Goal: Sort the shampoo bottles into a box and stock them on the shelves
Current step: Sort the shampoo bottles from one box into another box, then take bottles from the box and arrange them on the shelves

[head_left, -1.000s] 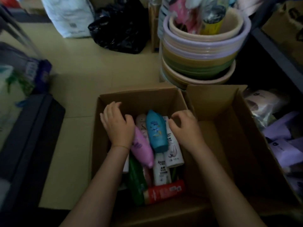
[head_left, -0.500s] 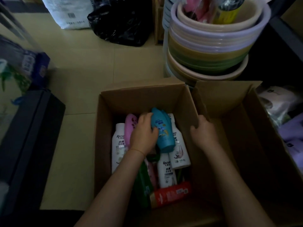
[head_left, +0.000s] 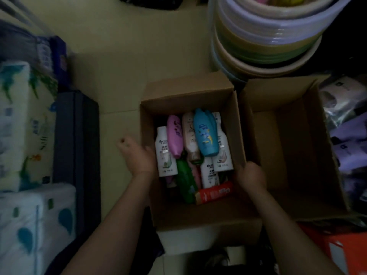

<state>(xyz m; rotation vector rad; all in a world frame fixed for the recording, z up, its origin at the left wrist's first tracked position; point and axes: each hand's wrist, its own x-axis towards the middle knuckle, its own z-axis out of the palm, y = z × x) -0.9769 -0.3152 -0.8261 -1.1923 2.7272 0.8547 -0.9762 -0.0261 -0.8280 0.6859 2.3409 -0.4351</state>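
Note:
An open cardboard box [head_left: 186, 90] stands on the floor and holds several shampoo bottles lying down. A blue bottle [head_left: 205, 135] lies on top, with a pink bottle [head_left: 174, 135] and a white bottle [head_left: 164, 153] to its left. A green bottle [head_left: 185, 181] and a red bottle [head_left: 214, 192] lie nearer to me. My left hand [head_left: 137, 155] grips the box's left wall, thumb outside and fingers over the edge. My right hand [head_left: 251, 175] curls over the right wall.
A second, empty cardboard box [head_left: 288, 135] stands right beside it. Stacked plastic basins [head_left: 266, 36] rise behind both boxes. Tissue packs [head_left: 21, 126] and a dark case [head_left: 77, 145] line the left side. Purple packets [head_left: 349, 139] and an orange carton [head_left: 337, 249] are at right.
My left hand has let go of the blue bottle and moved out to the box's left wall. My right hand slid nearer along the right wall. The view tilted further down.

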